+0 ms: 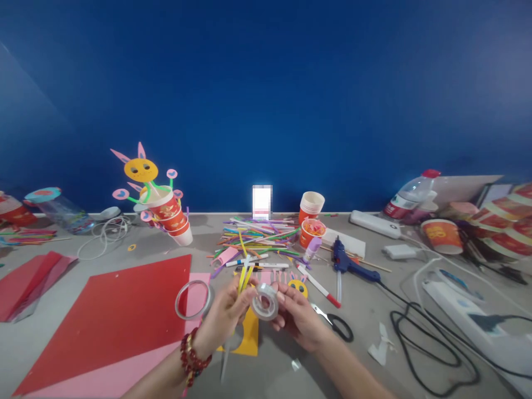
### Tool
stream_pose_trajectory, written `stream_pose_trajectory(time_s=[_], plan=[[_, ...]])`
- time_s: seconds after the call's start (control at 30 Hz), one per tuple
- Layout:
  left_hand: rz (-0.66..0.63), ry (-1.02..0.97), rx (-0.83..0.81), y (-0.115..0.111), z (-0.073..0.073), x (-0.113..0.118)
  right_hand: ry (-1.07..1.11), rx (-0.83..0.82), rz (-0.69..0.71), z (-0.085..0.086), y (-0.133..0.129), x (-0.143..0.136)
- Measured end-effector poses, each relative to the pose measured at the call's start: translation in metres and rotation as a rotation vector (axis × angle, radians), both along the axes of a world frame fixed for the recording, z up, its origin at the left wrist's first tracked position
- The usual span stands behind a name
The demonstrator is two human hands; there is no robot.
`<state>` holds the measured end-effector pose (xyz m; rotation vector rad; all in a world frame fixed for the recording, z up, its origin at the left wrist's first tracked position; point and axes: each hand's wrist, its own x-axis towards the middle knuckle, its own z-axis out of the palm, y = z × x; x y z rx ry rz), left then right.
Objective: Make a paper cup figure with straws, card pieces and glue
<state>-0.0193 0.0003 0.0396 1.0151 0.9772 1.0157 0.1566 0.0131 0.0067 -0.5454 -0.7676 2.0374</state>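
A: What is in the grip?

B: The right hand [301, 316] pinches a roll of clear tape [272, 311] between thumb and fingers, directly above the table [282, 371]. The left hand [230, 310], a beaded bracelet [193, 357] at its wrist, closes on a bundle of yellow stems [244, 280] that stands up beside the roll.

A: And on the table around them?

B: A yellow sheet [250, 332] lies partly under the left hand on the gray top. To the left, a red sheet [128, 310] overlaps pink paper [108, 379], with a larger tape ring [178, 302] at its edge. Scissors [343, 327] rest just beyond the right hand, near a blue glue gun [355, 268] with a looping black cable [415, 343].

A: Farther back?

B: Colorful stems [257, 235] pile up at center, between a paper-cup figure [166, 213] with a yellow face and a stack of cups [311, 204]. A bottle [415, 194] leans at right.

A: The room?

B: A plain, deep-blue wall [266, 100] rises behind the table's far edge, filling the upper half of the scene.
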Motion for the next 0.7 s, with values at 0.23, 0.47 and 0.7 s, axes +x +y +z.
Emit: stream_pose_trajectory(time_s=[0.23,0.47,0.7], plan=[[-0.015,-0.06,-0.145,0.001,-0.005,0.004,-0.043,0.087,-0.023,0.004,-0.003,0.0],[0.076,-0.212,-0.24,-0.004,-0.007,0.012,-0.089,0.116,-0.024,0.002,-0.006,0.0],[0.015,-0.224,-0.251,0.0,-0.012,0.006,-0.076,0.077,-0.081,0.002,-0.003,-0.002]])
